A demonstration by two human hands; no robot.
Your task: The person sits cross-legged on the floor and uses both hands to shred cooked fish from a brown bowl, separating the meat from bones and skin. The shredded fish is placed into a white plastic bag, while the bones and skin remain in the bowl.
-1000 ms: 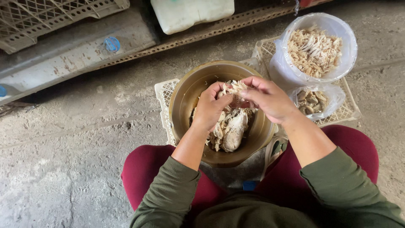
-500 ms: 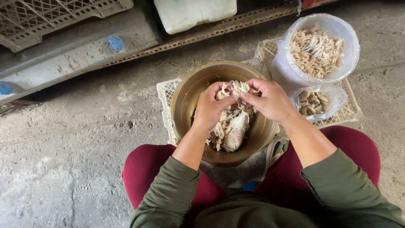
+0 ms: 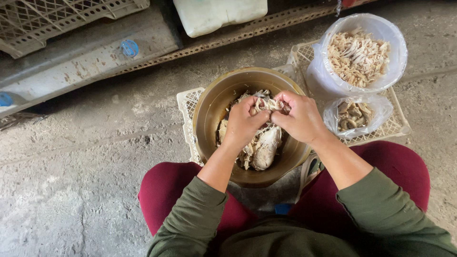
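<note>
- Head view looks straight down: I see both hands meeting over a brass-coloured bowl (image 3: 209, 107) that sits between the knees, partly on a white crate (image 3: 186, 102) laid flat on the concrete floor.
- Progress, as I judge it: a good share is done. A bag-lined tub (image 3: 397, 45) on the right holds a heap of pale shreds, and a small bag (image 3: 376, 107) just below it holds darker bits, perhaps skin or bone; I cannot tell which.
- Left to do: sizeable pieces of cooked meat (image 3: 264, 147) lie in the bowl, one big pale lump unshredded, so I reckon there is plenty left.
- Left hand (image 3: 243, 123): grip closed, thumb and fingertips pinched on a stringy clump of meat (image 3: 266, 102) held above the bowl.
- Right hand (image 3: 300, 116): grip likewise closed, fingers curled and pinching the same clump from the other side, thumbs touching or nearly so.
- The clump hangs between the two hands, strands trailing down to the meat below.
</note>
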